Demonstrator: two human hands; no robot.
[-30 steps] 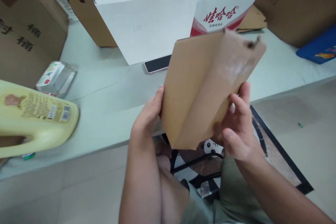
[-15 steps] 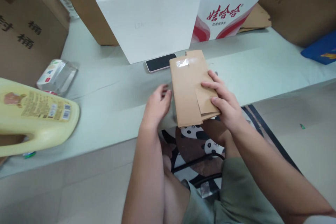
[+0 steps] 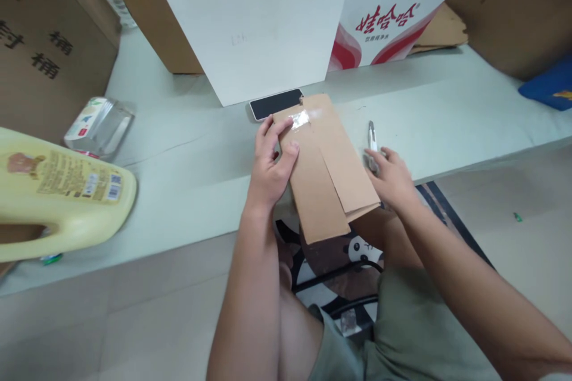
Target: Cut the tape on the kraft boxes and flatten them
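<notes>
A flattened brown cardboard box [image 3: 328, 178] with a strip of clear tape near its top lies on the pale table [image 3: 187, 172], its lower end hanging over the front edge. My left hand [image 3: 270, 161] holds the box at its left edge, bent fingers and thumb pressed on the cardboard. My right hand [image 3: 388, 175] is just right of the box, its fingertips closed over the lower end of a small silver utility knife [image 3: 370, 134] that lies on the table.
A black phone [image 3: 276, 103] lies just behind the cardboard. Behind it stand a white box [image 3: 259, 36] and a red-and-white printed carton [image 3: 388, 18]. A yellow jug [image 3: 62, 190] and a clear plastic pack [image 3: 96, 125] are at the left; brown cartons are at both sides.
The cardboard, first held up in both hands, was laid flat on the table. My left hand moved onto its left edge, and my right hand left it for the knife.
</notes>
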